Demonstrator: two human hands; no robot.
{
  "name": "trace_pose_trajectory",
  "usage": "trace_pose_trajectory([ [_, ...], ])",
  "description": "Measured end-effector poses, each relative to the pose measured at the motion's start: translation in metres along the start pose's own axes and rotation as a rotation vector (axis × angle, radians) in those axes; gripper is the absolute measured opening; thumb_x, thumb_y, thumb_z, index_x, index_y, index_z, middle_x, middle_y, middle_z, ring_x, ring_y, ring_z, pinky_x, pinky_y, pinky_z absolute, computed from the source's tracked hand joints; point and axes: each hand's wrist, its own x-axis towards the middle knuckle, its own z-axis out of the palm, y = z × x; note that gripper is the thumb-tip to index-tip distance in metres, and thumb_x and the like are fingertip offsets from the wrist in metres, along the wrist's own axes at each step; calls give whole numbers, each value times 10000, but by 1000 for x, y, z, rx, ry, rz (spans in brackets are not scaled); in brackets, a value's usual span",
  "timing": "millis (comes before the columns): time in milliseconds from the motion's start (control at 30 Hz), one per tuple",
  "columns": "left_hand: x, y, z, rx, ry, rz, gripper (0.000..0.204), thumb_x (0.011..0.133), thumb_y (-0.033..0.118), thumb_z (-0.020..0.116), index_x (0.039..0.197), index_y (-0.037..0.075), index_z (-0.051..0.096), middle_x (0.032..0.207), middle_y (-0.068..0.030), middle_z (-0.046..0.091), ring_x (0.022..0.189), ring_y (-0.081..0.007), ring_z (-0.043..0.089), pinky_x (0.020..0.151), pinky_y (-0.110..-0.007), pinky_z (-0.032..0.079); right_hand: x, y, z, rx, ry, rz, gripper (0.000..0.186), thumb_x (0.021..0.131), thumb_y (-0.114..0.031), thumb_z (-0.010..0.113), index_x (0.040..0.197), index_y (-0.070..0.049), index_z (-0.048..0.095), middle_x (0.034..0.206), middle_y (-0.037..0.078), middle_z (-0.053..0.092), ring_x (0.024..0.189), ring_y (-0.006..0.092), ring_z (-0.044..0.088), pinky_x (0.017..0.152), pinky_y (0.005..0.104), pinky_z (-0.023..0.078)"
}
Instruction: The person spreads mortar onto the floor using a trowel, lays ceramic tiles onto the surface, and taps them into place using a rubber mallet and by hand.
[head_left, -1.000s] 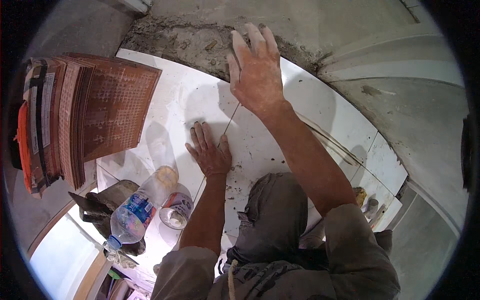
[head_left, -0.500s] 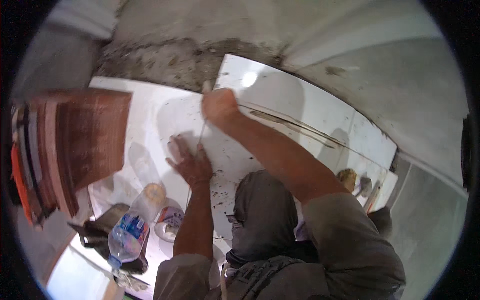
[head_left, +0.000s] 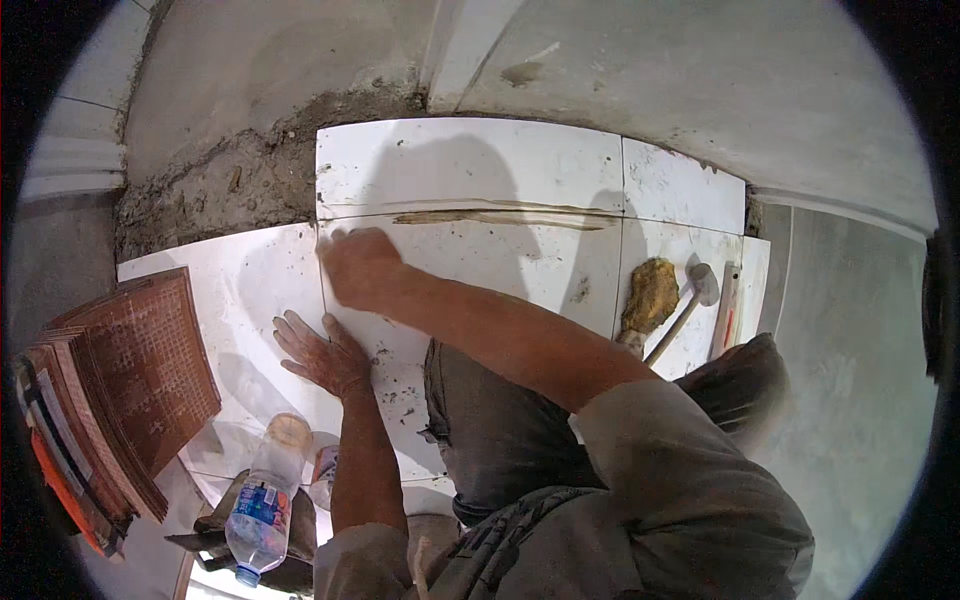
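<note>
My right hand [head_left: 358, 268] is closed in a fist low over the white floor tiles [head_left: 480, 260]. It sits at the upper end of a joint between two tiles, close to the corner of the far tile [head_left: 560, 160]. Whatever the fist holds is hidden by the fingers. My left hand [head_left: 325, 355] lies with its fingers spread on the tile surface, nearer to me and beside the same joint. Dark crumbs [head_left: 395, 385] are scattered on the tile to the right of this hand.
A stack of brown patterned tiles [head_left: 150, 370] stands at left. Near my left forearm is a plastic bottle [head_left: 262, 520]. To the right lie a yellowish sponge-like lump [head_left: 650, 295], a mallet [head_left: 704, 285] and a long level-like bar [head_left: 726, 310]. Rough mortar [head_left: 230, 190] borders the wall.
The view has turned, bringing the mallet and the lump more into sight. My right fist stays near the joint's far end; the pale tip that stuck out above it no longer shows clearly.
</note>
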Motion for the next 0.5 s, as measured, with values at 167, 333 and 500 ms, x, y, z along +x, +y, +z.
trace_pose_trajectory([
  [167,0,1,-1,16,21,18,577,905,403,384,1351,52,279,1429,-153,230,1337,-307,172,1043,-568,124,-72,103,19,-83,219,491,514,871,-286,421,1282,20,371,1247,220,427,1196,327,356,1060,408,198],
  [333,-1,4,-5,64,13,-7,582,900,385,395,1361,56,262,1441,-143,204,1341,-296,163,1053,-546,132,-178,184,56,-128,510,1032,659,883,-455,422,1378,-59,244,1422,189,188,1332,391,95,1069,489,148],
  [500,-2,2,-5,16,24,7,583,901,372,409,1370,65,250,1445,-136,203,1344,-286,167,1051,-548,133,-185,179,80,-97,450,1003,698,887,-498,391,1392,-52,210,1468,170,68,1351,367,14,1068,521,77],
])
